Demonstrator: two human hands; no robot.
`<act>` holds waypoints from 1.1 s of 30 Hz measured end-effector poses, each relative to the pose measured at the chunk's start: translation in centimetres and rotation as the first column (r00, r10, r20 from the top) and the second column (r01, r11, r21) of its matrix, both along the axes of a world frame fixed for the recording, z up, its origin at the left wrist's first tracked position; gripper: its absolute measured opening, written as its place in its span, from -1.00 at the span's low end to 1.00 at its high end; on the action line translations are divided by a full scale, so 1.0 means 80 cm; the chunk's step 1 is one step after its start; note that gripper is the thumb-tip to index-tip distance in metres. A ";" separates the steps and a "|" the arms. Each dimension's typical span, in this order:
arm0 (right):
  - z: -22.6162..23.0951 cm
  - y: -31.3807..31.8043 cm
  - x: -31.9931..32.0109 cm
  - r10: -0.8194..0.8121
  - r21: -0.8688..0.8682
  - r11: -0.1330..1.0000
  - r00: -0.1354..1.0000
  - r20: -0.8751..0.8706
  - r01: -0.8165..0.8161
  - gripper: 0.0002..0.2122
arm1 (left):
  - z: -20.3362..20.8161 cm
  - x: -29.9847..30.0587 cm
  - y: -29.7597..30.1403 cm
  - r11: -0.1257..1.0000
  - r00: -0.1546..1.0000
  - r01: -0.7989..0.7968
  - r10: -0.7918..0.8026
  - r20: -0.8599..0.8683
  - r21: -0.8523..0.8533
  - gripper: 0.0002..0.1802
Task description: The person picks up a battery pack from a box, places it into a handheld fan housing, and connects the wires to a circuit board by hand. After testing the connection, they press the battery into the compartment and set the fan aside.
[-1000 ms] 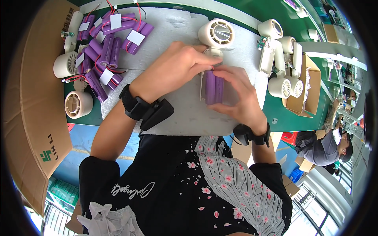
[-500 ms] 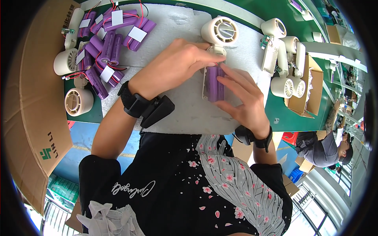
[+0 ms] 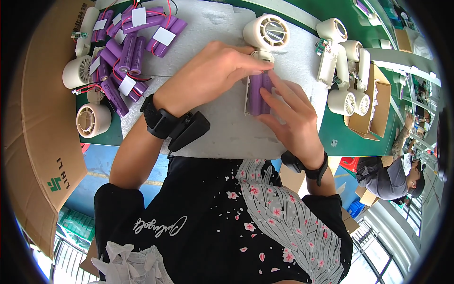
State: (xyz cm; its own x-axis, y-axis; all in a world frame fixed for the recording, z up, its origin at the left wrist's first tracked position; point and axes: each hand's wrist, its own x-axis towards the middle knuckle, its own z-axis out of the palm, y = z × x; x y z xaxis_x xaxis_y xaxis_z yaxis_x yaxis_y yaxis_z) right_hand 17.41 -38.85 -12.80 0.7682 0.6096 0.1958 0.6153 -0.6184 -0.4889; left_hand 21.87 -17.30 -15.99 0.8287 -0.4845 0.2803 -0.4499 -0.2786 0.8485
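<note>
A cream handheld fan lies on the pale foam sheet with its round head away from me and its handle shell open. Two purple battery cells sit side by side in the handle. My left hand reaches across from the left, thumb and fingers closed at the handle's top end, just below the fan head; its fingertips partly hide that spot. Around the handle's right side my right hand curls, its fingers on the cells and its thumb by their lower end. Any wires beneath the fingertips are hidden.
Purple battery packs with red and black wires are heaped on the left. Fan bodies stand left beside a tall cardboard box. More open fan bodies lie right, by a small carton. Another person works far right.
Both hands stay at the fan handle. My right fingertips have slid slightly up along the cells toward the left fingers. The whole scene has shifted a little in view.
</note>
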 end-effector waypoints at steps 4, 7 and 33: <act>-0.007 -0.004 0.003 -0.013 0.047 0.999 1.000 -0.009 0.013 -0.57 | -0.002 0.001 -0.001 1.000 0.999 -0.018 0.017 0.049 0.025 -0.65; -0.008 -0.003 0.009 0.001 0.089 0.996 1.000 0.002 -0.002 -0.57 | -0.004 0.000 0.001 0.999 0.999 -0.028 0.029 -0.031 0.033 -0.63; 0.000 0.000 0.004 -0.060 0.075 0.995 0.995 -0.080 0.066 -0.28 | 0.010 -0.001 -0.001 0.998 0.955 -0.047 0.055 -0.291 0.035 -0.45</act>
